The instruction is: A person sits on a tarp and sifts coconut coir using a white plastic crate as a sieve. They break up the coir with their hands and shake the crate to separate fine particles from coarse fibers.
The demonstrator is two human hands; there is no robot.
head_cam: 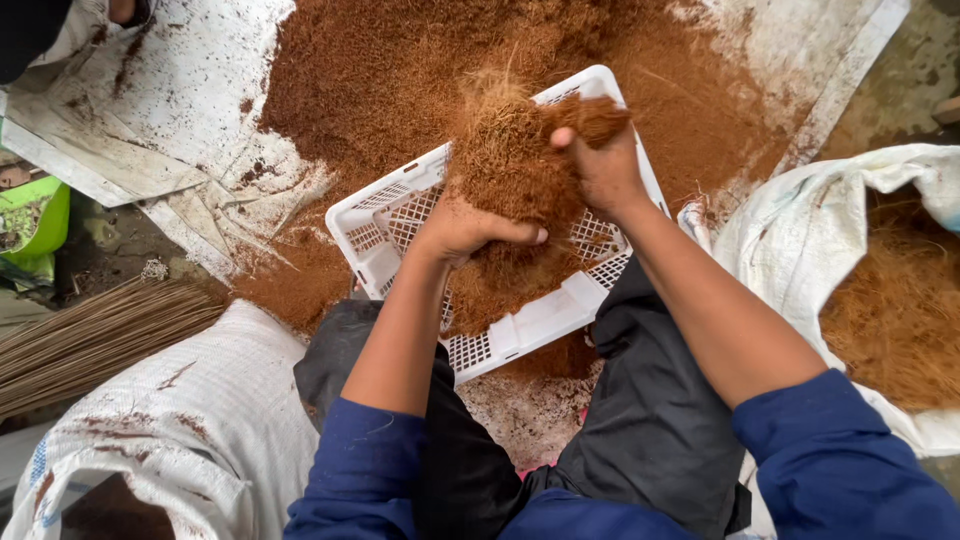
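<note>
Both my hands hold one clump of brown coconut fibre over a white perforated plastic basket. My left hand grips the clump's lower left side. My right hand grips its upper right side. The basket is tilted against my knees and holds loose brown coir dust. A large pile of the same brown coir dust lies on a white sheet beyond the basket.
An open white sack with stringy brown fibre stands at the right. Another white sack sits at lower left, beside a bundle of thin sticks. A green container is at the left edge.
</note>
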